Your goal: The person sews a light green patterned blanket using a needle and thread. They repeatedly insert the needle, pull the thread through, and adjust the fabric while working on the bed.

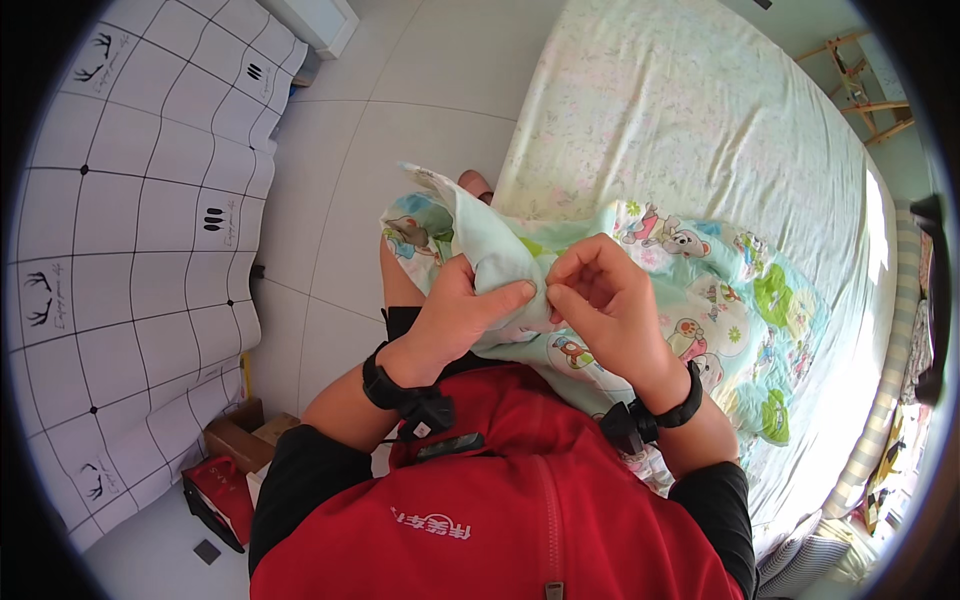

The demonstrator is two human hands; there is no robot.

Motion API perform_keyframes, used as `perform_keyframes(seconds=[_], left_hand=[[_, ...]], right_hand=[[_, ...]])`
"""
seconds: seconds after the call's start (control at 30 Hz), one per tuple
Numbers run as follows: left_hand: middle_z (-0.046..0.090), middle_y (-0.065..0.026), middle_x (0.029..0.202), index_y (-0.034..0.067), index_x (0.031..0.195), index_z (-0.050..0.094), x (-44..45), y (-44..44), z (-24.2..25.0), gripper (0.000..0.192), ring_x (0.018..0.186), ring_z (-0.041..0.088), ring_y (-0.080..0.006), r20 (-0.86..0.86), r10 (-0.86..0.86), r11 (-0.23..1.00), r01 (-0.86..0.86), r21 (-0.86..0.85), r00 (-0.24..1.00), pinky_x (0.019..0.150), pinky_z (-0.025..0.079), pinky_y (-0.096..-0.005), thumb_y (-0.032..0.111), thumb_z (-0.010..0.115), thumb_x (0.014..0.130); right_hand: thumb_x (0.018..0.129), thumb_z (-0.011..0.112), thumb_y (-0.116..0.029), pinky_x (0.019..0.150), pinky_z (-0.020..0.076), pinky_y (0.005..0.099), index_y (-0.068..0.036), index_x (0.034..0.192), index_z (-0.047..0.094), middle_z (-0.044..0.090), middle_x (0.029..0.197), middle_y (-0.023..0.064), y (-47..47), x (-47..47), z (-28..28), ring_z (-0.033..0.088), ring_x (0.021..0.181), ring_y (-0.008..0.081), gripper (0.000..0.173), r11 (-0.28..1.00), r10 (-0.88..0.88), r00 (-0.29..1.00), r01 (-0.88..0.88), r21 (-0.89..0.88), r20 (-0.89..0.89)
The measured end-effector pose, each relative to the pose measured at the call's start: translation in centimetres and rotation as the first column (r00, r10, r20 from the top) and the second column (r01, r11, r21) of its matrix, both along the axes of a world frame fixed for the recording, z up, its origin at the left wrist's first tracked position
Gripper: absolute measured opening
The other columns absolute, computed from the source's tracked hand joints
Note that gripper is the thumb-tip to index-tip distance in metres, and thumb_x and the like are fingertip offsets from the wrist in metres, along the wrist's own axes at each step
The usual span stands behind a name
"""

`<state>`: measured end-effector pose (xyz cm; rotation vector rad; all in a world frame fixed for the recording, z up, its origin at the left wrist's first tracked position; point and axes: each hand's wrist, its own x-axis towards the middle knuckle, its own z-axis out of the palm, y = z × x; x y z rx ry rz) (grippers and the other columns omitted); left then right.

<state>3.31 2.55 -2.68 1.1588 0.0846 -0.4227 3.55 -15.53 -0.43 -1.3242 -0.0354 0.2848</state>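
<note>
A pale mint quilt or cover [720, 292] with printed bears and green patches lies across my lap and spreads onto the bed at my right. My left hand [457, 307] grips a folded plain mint part of the cloth [491, 244], with the thumb pressed on top. Beside it, my right hand [604, 300] pinches the same fabric between thumb and fingertips. Whether a thread or small item sits in that pinch is too small to tell. Both wrists wear black straps with small devices.
The bed [637, 97] has a pale floral sheet. At the left hangs a white grid-patterned curtain [172, 180]. Below it are a cardboard box [232, 431] and a red bag [217, 495] on the tiled floor [337, 210]. A wooden rack [862, 97] stands at the far right.
</note>
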Motion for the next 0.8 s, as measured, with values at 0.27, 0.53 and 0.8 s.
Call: perform_keyframes(seconds=[0.27, 0.53, 0.8], left_hand=[[0.064, -0.004, 0.103, -0.001, 0.11, 0.06, -0.2, 0.1, -0.3, 0.026, 0.09, 0.061, -0.0111, 0.086, -0.033, 0.99, 0.021, 0.138, 0.996, 0.075, 0.05, -0.0261, 0.007, 0.064, 0.086], [0.063, -0.0034, 0.105, 0.0, 0.11, 0.06, 0.2, 0.8, -0.5, 0.024, 0.097, 0.059, -0.0116, -0.089, 0.139, 0.985, -0.147, -0.093, 0.986, 0.083, 0.048, -0.0285, 0.013, 0.061, 0.09], [0.054, -0.0124, 0.125, -0.003, 0.129, 0.045, 1.8, 3.8, 0.0, 0.046, 0.117, 0.052, -0.0239, 0.007, 0.223, 0.968, -0.221, -0.122, 0.975, 0.1, 0.041, -0.0387, 0.028, 0.051, 0.095]], right_hand=[[0.075, 0.065, 0.004, 0.062, 0.0486, 0.033, -0.004, 0.089, 0.061, 0.06, 0.087, 0.0122, -0.4, 0.6, 0.3, 0.059, 0.071, 0.0271, 0.016, 0.811, 0.321, 0.725, 0.122, -0.572, 0.609], [0.086, 0.051, 0.006, 0.065, 0.0514, 0.0312, -0.001, 0.091, 0.052, 0.063, 0.089, 0.0105, -0.1, 0.3, 2.4, 0.062, 0.072, 0.0213, 0.008, 0.922, 0.183, 0.667, 0.138, -0.361, 0.722], [0.102, 0.034, -0.016, 0.048, 0.0386, 0.0227, -0.002, 0.105, 0.038, 0.053, 0.059, 0.0057, -6.9, -1.4, 2.7, 0.045, 0.047, 0.0115, 0.015, 0.971, -0.222, 0.889, 0.164, 0.172, 0.402]])
